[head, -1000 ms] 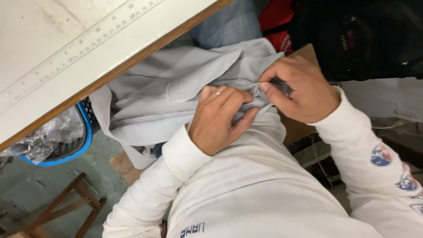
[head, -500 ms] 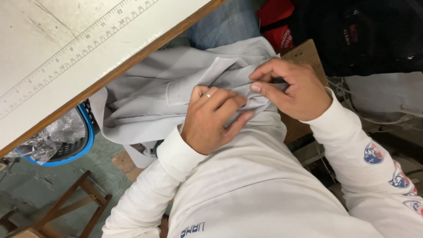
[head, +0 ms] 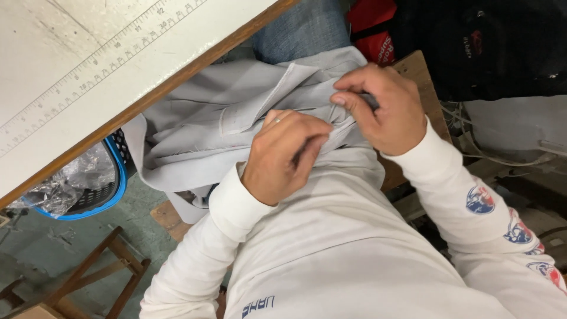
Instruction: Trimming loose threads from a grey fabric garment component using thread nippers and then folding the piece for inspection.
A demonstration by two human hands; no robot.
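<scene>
Two hands worked the same fold of a grey garment [head: 236, 127] that lay bunched in the person's lap, below the edge of the white tabletop [head: 88, 77]. The left hand [head: 283, 156] was curled, its fingers [head: 310, 142] closed together on a ridge of the cloth. The right hand [head: 384, 109] met it from the other side, thumb and forefinger pinched on the same ridge.

Progress, as judged from the layout: the garment was already gathered and one seam or edge had been isolated between the hands. The remainder hung loose toward the floor, apparently not yet handled. Whether a small tool or thread sat inside the right-hand pinch could not be told; the fingers covered that spot.

Garment condition: pale grey, smooth woven fabric, with a stitched flap or pocket panel visible at centre and soft creases throughout. A blue-rimmed basket [head: 115, 189] lined with clear plastic stood under the tabletop, well apart from both hands.
</scene>
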